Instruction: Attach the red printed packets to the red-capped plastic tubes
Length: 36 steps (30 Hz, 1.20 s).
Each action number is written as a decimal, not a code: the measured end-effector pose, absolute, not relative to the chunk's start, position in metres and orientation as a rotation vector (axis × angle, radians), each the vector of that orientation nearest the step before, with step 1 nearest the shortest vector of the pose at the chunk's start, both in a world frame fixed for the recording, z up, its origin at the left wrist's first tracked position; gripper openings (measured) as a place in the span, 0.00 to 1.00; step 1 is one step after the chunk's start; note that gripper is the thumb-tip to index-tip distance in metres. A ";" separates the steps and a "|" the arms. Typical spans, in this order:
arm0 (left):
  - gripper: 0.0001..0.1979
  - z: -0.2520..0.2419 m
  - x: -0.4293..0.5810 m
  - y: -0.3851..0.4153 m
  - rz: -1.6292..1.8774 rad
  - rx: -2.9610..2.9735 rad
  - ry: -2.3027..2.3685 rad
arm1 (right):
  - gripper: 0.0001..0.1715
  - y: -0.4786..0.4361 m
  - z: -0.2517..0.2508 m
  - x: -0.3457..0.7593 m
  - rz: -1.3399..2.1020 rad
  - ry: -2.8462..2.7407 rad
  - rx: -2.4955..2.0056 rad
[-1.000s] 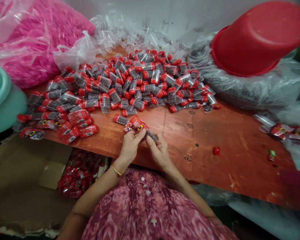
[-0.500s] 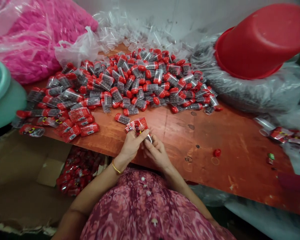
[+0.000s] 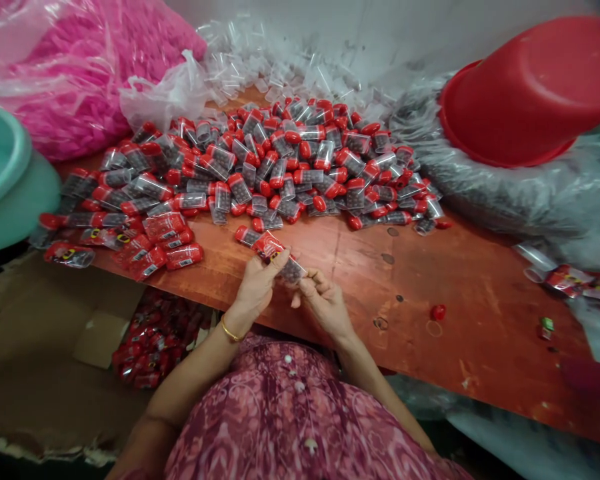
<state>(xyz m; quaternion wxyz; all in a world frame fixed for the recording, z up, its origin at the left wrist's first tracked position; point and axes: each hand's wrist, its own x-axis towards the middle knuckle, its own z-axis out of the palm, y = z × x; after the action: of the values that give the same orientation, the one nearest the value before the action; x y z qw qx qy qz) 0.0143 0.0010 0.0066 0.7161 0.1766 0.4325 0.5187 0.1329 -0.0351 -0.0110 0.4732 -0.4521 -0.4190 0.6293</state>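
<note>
Just above the table's front edge, my left hand (image 3: 258, 285) is closed on a small clear tube (image 3: 292, 268) of dark pellets with a red printed wrapper (image 3: 269, 247) around its upper left part. The thumb lies across the wrapper. My right hand (image 3: 324, 297) pinches the tube's lower right end between thumb and fingers. Just beyond the wrapper lies a red-capped tube (image 3: 247, 235), partly covered by it. Behind it spreads a big heap of red-capped tubes (image 3: 280, 167) with dark contents.
Wrapped red packs (image 3: 165, 243) lie left on the wooden table (image 3: 360, 287); more fill a cardboard box (image 3: 95, 340) below. A pink-filled bag (image 3: 90, 73), teal tub (image 3: 23, 193), clear tubes (image 3: 240, 63) and upturned red bucket (image 3: 520, 100) surround the heap. A red cap (image 3: 438, 312) lies right.
The wrapped tube has turned into a slant, and more of its clear body shows. My right hand has shifted slightly right, to the tube's end. The whole view has shifted a little.
</note>
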 end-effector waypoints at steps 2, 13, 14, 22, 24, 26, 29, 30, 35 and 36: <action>0.24 0.006 0.018 -0.002 1.149 0.374 0.946 | 0.20 -0.034 -0.011 0.132 1.480 -1.023 -1.150; 0.23 -0.006 -0.024 -0.027 1.186 0.481 1.145 | 0.20 -0.014 -0.023 0.108 1.155 -1.633 -1.271; 0.24 -0.007 -0.037 -0.030 1.193 0.517 1.234 | 0.18 -0.006 -0.019 0.107 1.114 -1.756 -1.274; 0.17 -0.012 -0.130 -0.036 0.720 1.446 2.509 | 0.21 0.069 0.010 0.073 0.394 -2.612 -1.550; 0.16 -0.009 -0.138 -0.034 0.581 1.655 2.573 | 0.20 0.079 0.008 0.063 0.310 -2.696 -1.586; 0.18 -0.006 -0.144 -0.036 0.434 1.748 2.591 | 0.17 0.086 0.006 0.061 0.251 -2.678 -1.644; 0.22 0.000 -0.156 -0.050 0.227 1.779 2.568 | 0.15 0.093 0.003 0.079 0.243 -2.551 -1.819; 0.23 0.002 -0.158 -0.055 0.206 1.807 2.555 | 0.14 0.093 0.002 0.089 0.268 -2.492 -1.883; 0.22 0.009 -0.133 -0.060 0.492 1.983 2.503 | 0.14 0.078 -0.016 0.145 0.428 -2.087 -1.990; 0.21 0.008 -0.119 -0.055 0.578 2.014 2.424 | 0.14 0.073 -0.021 0.153 0.489 -2.024 -1.966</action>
<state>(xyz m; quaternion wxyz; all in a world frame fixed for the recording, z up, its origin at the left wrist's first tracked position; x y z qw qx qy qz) -0.1187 -0.0547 0.0084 -0.0312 0.6284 0.7561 0.1802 0.1528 0.0729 -0.0206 0.1386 -0.6798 -0.7000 0.1692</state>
